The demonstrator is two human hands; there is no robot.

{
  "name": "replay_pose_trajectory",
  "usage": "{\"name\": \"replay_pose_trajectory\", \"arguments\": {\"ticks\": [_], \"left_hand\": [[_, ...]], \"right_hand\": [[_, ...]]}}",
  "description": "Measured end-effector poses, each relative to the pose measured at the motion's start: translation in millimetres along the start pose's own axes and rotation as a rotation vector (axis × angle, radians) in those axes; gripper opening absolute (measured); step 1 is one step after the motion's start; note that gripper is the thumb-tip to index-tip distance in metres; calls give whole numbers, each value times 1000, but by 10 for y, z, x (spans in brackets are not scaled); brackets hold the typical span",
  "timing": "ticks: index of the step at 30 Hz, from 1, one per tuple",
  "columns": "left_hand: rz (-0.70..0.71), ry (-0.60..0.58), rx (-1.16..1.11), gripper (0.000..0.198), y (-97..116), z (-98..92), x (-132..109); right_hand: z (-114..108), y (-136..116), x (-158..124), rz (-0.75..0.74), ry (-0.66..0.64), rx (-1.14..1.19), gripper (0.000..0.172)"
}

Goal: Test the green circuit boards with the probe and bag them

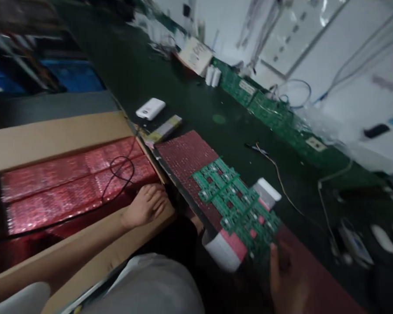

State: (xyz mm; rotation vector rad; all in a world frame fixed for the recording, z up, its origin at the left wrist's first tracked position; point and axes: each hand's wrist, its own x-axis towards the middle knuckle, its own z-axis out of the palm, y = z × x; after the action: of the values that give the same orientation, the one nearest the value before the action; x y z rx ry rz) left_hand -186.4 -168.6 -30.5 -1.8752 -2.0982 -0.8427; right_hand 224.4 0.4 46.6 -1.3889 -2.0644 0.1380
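Observation:
A panel of green circuit boards lies over a dark red bubble sheet at the table's near edge. My right hand is at the panel's lower right end, its thumb along the board edge; motion blur softens it and its grip is unclear. My left hand rests by the rim of a cardboard box, fingers curled, with nothing visible in them. Red bubble-wrapped packs fill that box. A white foam strip with a pink face hangs below the boards.
On the green table lie a white device, a yellow-grey box, a cable and a white roll. A thin black cable loops over the red packs. Wires and plastic line the wall.

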Motion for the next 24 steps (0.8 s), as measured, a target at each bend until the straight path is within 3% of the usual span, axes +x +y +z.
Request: {"name": "replay_pose_trajectory", "arguments": {"ticks": [2,5,8,11,16,20,24], "left_hand": [[-34,8,-60,21,163,74,413],[-110,-73,-91,40,259,275,1024],[-159,-176,-14,60,319,514,1410],[-197,-275,70,70,402,661,1526],[-226,-341,117,81,507,687,1532],[-234,-376,105,90,509,705,1596],[-245,-377,118,99,503,746,1643]], "right_hand": [[34,115,-95,40,0,-43,51],[1,243,-215,76,-7,-66,59],[-76,332,-342,136,4,-98,61],[-101,382,-450,178,1,-102,58],[1,292,-397,110,-31,-34,52],[105,203,-160,42,-134,-93,67],[158,280,51,22,-249,-156,75]]}}
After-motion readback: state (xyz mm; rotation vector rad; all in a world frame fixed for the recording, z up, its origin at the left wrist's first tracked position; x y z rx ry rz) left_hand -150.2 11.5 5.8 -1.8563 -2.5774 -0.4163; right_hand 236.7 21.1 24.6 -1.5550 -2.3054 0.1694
